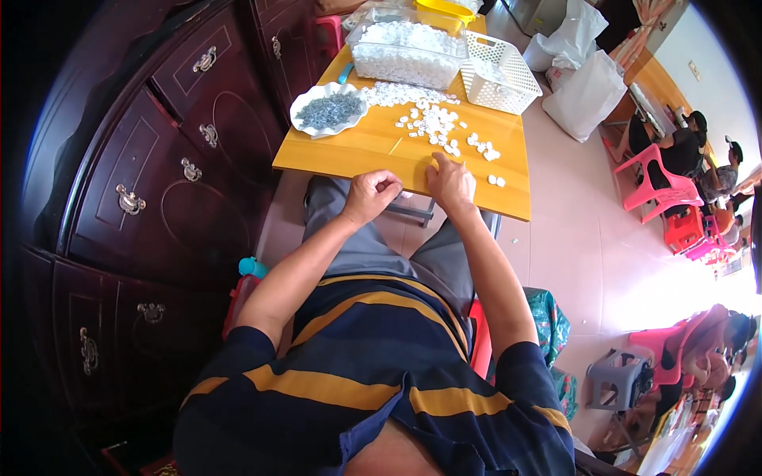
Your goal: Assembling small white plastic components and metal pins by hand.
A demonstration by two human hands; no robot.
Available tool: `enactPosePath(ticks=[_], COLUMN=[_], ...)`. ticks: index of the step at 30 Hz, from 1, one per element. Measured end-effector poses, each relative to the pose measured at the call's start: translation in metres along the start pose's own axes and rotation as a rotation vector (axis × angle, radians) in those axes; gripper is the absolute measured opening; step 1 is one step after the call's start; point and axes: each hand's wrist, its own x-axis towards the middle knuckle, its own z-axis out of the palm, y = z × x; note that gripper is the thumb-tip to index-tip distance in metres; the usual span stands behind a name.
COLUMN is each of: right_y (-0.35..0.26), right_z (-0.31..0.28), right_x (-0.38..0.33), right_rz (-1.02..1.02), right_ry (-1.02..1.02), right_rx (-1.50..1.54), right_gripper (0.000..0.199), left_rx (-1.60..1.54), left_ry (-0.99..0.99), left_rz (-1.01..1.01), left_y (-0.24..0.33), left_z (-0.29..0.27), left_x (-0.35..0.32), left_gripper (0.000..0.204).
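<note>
Left hand (371,193) is curled up tight, right hand (449,181) lies flat on the yellow bench (357,151) near small white pieces (435,123)

A bare strip of the yellow table (349,155) is left open along its near edge, beside the left hand (371,195) and the right hand (449,184). Passage straight ahead is obstructed by scattered small white pieces (435,123). To the left, the way is taken up by a white plate (305,125) of grey parts. The far edge is blocked by a clear tub (405,59) and a white basket (502,75). The left side is closed off by a dark wooden cabinet (175,174) standing near the table.
</note>
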Motion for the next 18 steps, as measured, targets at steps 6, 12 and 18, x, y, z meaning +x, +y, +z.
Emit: enactPosePath(ticks=[6,12,18], right_y=[0.002,0.003,-0.019], right_z=[-0.006,0.005,0.006], right_x=[0.027,0.04,0.011], right_rz=[0.093,0.041,-0.109], right_ry=[-0.055,-0.072,-0.091], right_rx=[-0.057,-0.108,-0.124], right_gripper=[0.035,0.03,0.027], left_rx=[-0.015,0.001,-0.007], left_ry=[-0.014,-0.028,-0.024], left_rz=[-0.01,0.0,-0.022], left_y=[0.003,0.003,0.003], left_z=[0.001,0.001,0.001], left_x=[-0.001,-0.002,-0.003], left_gripper=[0.005,0.005,0.006])
